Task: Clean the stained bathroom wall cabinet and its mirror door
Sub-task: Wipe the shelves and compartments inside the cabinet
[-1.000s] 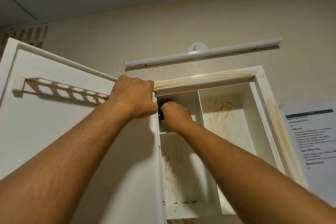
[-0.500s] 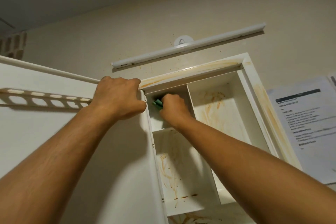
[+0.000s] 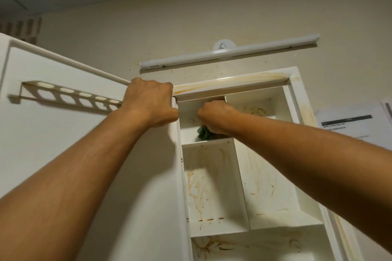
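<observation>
The white wall cabinet (image 3: pixel 294 95) hangs open in front of me, with brown stains on its top frame, right frame and inner compartments. Its door (image 3: pixel 63 154) stands swung out to the left and shows only its white back; the mirror side is hidden. My left hand (image 3: pixel 150 101) grips the top corner of the door next to the hinge edge. Inside the small upper-left compartment, my right hand (image 3: pixel 216 115) holds a green cloth (image 3: pixel 204 133) down near the little shelf.
A white perforated rack (image 3: pixel 70 99) is fixed to the door's inner face. A white tube light (image 3: pixel 229 53) runs along the beige wall above the cabinet. A printed sheet (image 3: pixel 352 127) is stuck on the wall to the right. The lower shelves carry brown streaks.
My right hand has moved the green cloth from the top of the upper-left compartment down toward its shelf. The left hand keeps its grip on the door. The view has shifted slightly.
</observation>
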Available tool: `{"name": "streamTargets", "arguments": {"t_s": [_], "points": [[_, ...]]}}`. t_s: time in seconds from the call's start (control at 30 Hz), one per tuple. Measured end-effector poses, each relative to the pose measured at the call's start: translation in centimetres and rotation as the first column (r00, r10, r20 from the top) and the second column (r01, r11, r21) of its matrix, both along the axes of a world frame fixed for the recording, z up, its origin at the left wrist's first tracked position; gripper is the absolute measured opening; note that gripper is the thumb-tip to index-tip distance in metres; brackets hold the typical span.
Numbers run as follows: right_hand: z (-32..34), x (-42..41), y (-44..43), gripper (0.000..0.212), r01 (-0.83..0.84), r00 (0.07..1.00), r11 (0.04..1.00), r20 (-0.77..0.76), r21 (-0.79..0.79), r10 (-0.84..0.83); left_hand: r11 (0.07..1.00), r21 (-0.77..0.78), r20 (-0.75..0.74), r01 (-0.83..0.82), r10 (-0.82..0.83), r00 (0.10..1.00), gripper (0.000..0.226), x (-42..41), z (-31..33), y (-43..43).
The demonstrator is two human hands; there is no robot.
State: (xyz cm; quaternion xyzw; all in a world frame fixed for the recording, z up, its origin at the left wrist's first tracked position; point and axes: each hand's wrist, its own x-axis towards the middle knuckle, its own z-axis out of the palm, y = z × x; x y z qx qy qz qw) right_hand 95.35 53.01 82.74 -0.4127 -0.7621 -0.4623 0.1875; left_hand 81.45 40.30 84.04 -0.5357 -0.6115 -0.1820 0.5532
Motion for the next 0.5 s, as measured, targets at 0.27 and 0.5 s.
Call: {"name": "streamTargets", "arguments": {"t_s": [0.27,0.5], "points": [[-1.1,-3.0,0.7,0.015,-0.130,0.954,0.976,-0.289,-0.175,0.076,1.000,-0.002,0.013,0.011,-0.011,1.000,0.036,-0.1,0.0,0.2],[-2.1,-5.1,1.6,0.007,-0.380,0.829,0.917,-0.483,-0.119,0.281,1.000,-0.007,0.021,0.000,0.000,1.000,0.038,0.1,-0.1,0.1]]}}
